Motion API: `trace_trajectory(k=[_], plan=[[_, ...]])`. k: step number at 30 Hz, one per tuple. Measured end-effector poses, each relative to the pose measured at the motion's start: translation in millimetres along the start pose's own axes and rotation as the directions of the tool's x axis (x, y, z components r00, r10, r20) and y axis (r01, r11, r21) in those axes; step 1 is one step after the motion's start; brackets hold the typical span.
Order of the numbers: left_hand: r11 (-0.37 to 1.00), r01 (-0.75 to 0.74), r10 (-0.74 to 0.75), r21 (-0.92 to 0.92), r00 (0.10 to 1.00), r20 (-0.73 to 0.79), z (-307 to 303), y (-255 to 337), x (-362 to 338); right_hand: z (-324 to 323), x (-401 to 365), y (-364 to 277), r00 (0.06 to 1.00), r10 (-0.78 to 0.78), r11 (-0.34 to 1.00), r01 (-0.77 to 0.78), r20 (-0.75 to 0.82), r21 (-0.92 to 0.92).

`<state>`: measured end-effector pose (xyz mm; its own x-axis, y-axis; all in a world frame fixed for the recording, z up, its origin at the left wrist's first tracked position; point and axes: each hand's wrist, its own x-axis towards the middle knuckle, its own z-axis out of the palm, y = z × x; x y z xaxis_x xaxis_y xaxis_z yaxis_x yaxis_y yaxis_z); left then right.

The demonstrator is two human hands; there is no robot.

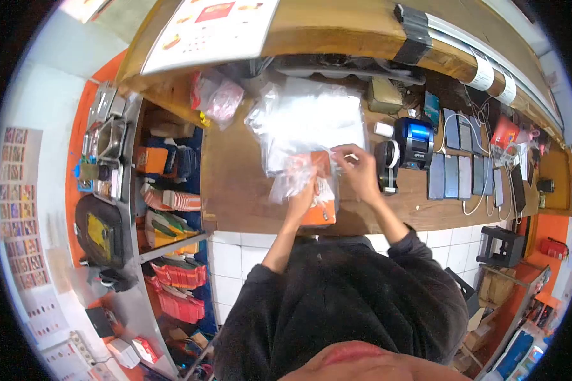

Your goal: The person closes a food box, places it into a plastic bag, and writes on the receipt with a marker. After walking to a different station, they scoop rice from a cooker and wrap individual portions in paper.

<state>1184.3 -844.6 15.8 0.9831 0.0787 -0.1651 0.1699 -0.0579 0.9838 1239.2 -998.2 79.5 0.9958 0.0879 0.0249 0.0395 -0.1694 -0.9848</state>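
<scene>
Gripping orange packet [321, 213] at counter [241, 190] edge: left hand [303, 198]; right hand [360, 174] fingers [343, 152] pinch clear bag [291, 181]; bare wood leftward.

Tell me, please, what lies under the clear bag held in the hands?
An orange packet shows beneath the clear bag, resting on the wooden counter. The crumpled film and the left hand cover its middle, so its print cannot be read.

An orange packet [320, 190] lies inside a clear plastic bag [297, 174] on the brown wooden tabletop [235, 178]. The receipt printer [414, 142] is black with a blue top, and the sleeves [337, 286] are dark grey.
</scene>
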Motion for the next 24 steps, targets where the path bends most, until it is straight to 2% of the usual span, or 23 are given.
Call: trace_trajectory(k=[2,3,4,5,9,13,16,18,19,20,21,22,23,24], plan=[[0.994,0.049,-0.06,-0.101,0.993,-0.1,10.4,13.9,-1.1,16.3,-11.1,20.2,1.0,0.012,1.0,-0.012,-0.01,0.026],[0.992,0.064,-0.074,-0.107,0.993,-0.093,10.3,11.4,2.1,20.8,-13.7,31.8,0.999,0.015,0.998,-0.013,-0.035,0.063],[0.985,0.027,-0.048,-0.173,0.992,-0.12,9.6,5.3,-1.1,23.0,-21.2,32.2,0.998,0.061,0.986,-0.056,-0.024,0.159],[0.972,-0.029,-0.009,-0.234,0.987,-0.158,9.7,4.5,2.5,24.3,-25.5,30.9,0.996,0.085,0.982,-0.083,-0.007,0.169],[0.955,-0.091,0.044,-0.283,0.985,-0.169,9.6,1.8,3.3,24.3,-36.8,51.4,0.99,0.135,0.959,-0.138,0.03,0.246],[0.964,-0.06,0.018,-0.26,0.987,-0.161,14.4,6.4,4.2,26.4,-41.7,62.0,0.992,0.12,0.927,-0.124,0.034,0.355],[0.972,0.02,-0.054,-0.234,0.989,-0.139,17.4,5.2,5.4,21.0,-39.7,61.6,0.976,0.216,0.868,-0.207,0.033,0.451],[0.976,0.064,-0.085,-0.21,0.992,-0.093,20.1,1.9,8.8,3.8,-27.8,60.1,0.947,0.317,0.843,-0.258,-0.048,0.472],[0.975,0.066,-0.088,-0.211,0.991,-0.096,21.7,4.2,9.2,-2.2,-12.1,70.1,0.975,0.166,0.908,-0.093,-0.148,0.408],[0.981,0.095,-0.11,-0.169,0.99,-0.083,24.0,8.8,8.3,-11.7,8.6,80.2,0.968,0.079,0.967,-0.016,-0.24,0.256],[0.984,0.126,-0.136,-0.126,0.988,-0.07,25.3,12.3,6.5,-21.5,29.7,95.3,0.956,0.012,0.99,0.029,-0.293,0.136],[0.983,0.136,-0.146,-0.124,0.987,-0.073,25.5,13.8,6.3,-30.7,51.5,106.6,0.95,-0.002,1.0,-0.005,-0.313,-0.021],[0.986,0.136,-0.142,-0.094,0.988,-0.062,25.3,15.0,6.6,-37.3,68.4,119.6,0.955,-0.087,0.983,0.036,-0.283,-0.181],[0.989,0.133,-0.137,-0.062,0.989,-0.049,25.3,15.3,5.7,-40.8,73.6,125.1,0.956,-0.077,0.984,0.026,-0.283,-0.178]])
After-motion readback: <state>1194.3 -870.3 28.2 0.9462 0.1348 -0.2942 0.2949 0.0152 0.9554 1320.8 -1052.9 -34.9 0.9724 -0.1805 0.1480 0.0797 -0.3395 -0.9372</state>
